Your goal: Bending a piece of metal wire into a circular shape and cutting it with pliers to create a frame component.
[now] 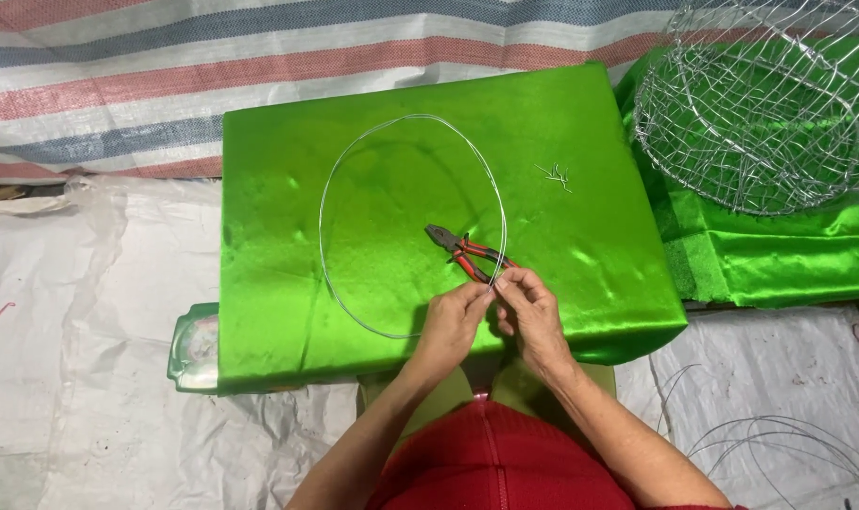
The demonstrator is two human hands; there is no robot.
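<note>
A thin wire bent into a large oval loop lies on a bright green satin cloth covering a low table. My left hand and my right hand meet at the loop's near right side, fingertips pinching the wire where its ends come together. Pliers with red and black handles lie inside the loop, just beyond my fingers, jaws pointing up-left. A few short wire offcuts sit to the right of the loop.
A round wire mesh basket rests on a second green-covered surface at the upper right. Loose wire strands lie on white plastic sheeting at the lower right. A striped woven tarp covers the ground behind the table.
</note>
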